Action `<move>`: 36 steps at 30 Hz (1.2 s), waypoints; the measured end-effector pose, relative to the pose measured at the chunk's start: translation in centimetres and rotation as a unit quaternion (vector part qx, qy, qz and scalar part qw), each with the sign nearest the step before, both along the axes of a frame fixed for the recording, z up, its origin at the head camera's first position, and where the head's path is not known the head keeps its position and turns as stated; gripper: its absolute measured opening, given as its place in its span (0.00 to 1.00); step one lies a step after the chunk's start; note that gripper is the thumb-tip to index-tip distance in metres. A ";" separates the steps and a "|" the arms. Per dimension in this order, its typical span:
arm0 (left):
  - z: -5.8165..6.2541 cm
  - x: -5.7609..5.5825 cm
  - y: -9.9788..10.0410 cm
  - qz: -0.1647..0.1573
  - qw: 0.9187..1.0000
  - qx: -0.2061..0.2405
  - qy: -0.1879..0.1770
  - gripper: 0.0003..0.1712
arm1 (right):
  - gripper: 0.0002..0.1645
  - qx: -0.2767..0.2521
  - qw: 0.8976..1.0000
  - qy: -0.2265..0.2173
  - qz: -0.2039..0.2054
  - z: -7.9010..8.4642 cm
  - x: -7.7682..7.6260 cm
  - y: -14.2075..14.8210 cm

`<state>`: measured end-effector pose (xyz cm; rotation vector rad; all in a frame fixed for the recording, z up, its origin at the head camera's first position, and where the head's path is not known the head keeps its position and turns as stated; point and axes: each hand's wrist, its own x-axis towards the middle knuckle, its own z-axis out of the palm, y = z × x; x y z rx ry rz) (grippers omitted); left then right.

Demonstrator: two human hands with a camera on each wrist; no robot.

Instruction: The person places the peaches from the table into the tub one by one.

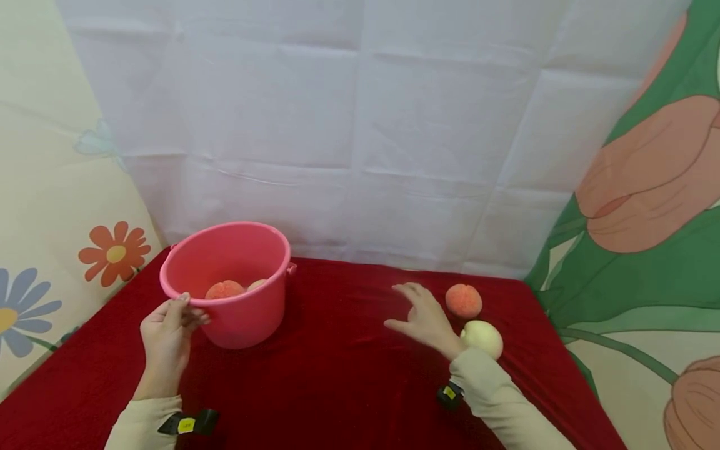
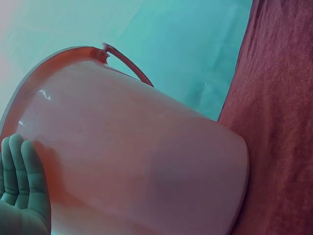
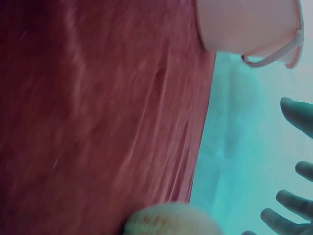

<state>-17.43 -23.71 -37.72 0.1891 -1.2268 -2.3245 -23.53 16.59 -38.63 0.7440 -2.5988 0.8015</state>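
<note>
At the left stands a pink bucket [image 1: 247, 325], slightly tilted, with an orange-red peach [image 1: 224, 289] and part of a paler round fruit [image 1: 256, 284] visible inside. My left hand [image 1: 165, 340] pinches the near rim, thumb on top and fingers along the outer wall; the left wrist view shows those fingers [image 2: 35, 176] beside the wall. To the right, my right hand [image 1: 424, 319] hovers over the cloth with fingers spread, holding nothing. Just beyond it lie another peach [image 1: 464, 301] and a pale yellow-green round fruit [image 1: 484, 339], the latter partly behind the right wrist.
Dark red cloth [image 1: 337, 375] covers the table. A white sheet [image 1: 360, 125] hangs along its back edge, with flower-patterned hangings [image 1: 647, 187] at the sides. The bucket's handle [image 2: 129, 63] hangs on its far side.
</note>
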 end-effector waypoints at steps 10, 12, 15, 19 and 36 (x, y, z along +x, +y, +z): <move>0.1 0.1 0.0 0.000 1.000 0.004 -0.009 0.12 | 0.44 0.073 0.997 0.016 -0.033 -1.0 -0.1 3.1; 0.1 0.1 0.0 0.000 1.000 0.002 -0.012 0.12 | 0.45 0.074 0.997 0.009 -0.037 -1.3 -0.1 3.5; 0.2 0.1 -0.1 -0.001 1.000 0.001 -0.014 0.12 | 0.46 0.075 0.996 -0.003 -0.043 -1.7 -0.2 4.1; 0.2 0.1 -0.1 -0.001 1.000 0.001 -0.018 0.12 | 0.46 0.076 0.996 -0.003 -0.046 -2.2 -0.6 4.6; 0.1 0.1 0.0 0.000 1.000 -0.005 -0.008 0.13 | 0.50 0.088 0.993 -0.040 -0.075 -3.4 -1.5 4.9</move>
